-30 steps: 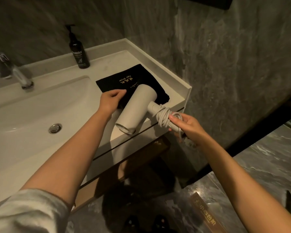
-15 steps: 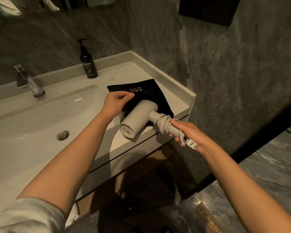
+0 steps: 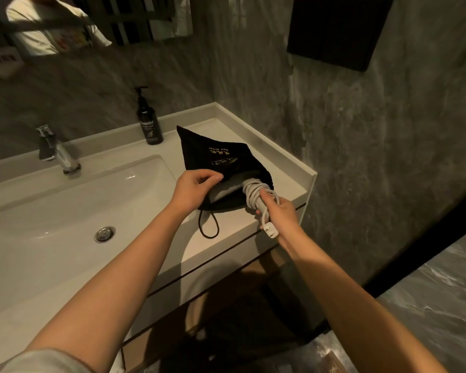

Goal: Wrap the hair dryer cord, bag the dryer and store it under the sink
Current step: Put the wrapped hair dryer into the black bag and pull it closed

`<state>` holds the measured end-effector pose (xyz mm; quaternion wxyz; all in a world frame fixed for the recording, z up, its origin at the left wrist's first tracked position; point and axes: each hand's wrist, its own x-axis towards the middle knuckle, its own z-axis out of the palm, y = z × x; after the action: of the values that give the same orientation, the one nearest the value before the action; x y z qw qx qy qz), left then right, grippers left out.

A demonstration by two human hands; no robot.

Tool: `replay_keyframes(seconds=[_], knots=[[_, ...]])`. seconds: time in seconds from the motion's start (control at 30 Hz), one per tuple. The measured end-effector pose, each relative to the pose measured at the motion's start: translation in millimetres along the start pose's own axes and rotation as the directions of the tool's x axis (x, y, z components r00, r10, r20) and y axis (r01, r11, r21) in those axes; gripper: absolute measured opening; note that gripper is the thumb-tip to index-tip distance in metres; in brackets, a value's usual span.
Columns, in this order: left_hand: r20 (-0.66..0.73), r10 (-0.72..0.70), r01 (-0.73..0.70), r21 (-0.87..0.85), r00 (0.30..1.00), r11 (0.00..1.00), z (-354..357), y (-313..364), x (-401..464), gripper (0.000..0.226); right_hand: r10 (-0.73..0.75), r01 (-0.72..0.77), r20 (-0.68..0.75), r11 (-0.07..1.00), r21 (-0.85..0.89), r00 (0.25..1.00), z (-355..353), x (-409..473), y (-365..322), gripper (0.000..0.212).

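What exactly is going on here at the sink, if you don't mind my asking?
A person is packing a white hair dryer into a black drawstring bag on the counter beside the basin. The left hand holds the bag's mouth open, while the right hand grips the handle, with the cord wound around it and the plug dangling. The dryer's body is partly inside; the handle sticks out. Nothing is stored under the sink yet.

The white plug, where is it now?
The plug hangs just under the right hand, at the counter's front right edge, near the black bag.
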<state>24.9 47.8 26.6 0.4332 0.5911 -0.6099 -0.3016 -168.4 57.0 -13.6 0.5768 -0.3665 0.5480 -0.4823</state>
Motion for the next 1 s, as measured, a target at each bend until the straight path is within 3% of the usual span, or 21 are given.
replay_keyframes(seconds=[0.27,0.53,0.63,0.7,0.8,1.0], knots=[[0.036,-0.033,0.036,-0.072,0.999,0.997,8.6,-0.9,7.4,0.012,-0.036,0.033,-0.096,0.999,-0.039,0.995,27.8,30.1,11.5,0.042],[0.034,-0.046,0.047,-0.043,0.998,0.998,10.4,-17.2,11.3,0.013,-0.032,0.07,0.164,0.971,-0.228,0.986,9.8,23.5,12.6,0.064],[0.025,-0.044,0.045,-0.024,0.999,0.999,14.6,-21.8,7.7,0.015,-0.002,0.05,0.166,0.958,-0.281,0.986,3.2,13.6,10.2,0.078],[0.013,-0.04,0.04,-0.02,0.999,0.999,17.4,-23.9,5.4,0.016,0.088,-0.061,0.101,0.968,-0.243,0.991,0.8,9.5,11.0,0.074],[0.002,-0.036,0.036,-0.022,0.999,0.999,18.3,-27.0,2.4,0.017,0.228,-0.214,0.102,0.968,-0.134,0.968,0.2,1.4,14.9,0.046],[0.045,-0.016,0.022,-0.14,0.999,0.99,19.9,-20.4,3.0,0.016,0.117,-0.118,0.062,0.993,0.009,0.991,11.4,-0.9,19.4,0.04]])
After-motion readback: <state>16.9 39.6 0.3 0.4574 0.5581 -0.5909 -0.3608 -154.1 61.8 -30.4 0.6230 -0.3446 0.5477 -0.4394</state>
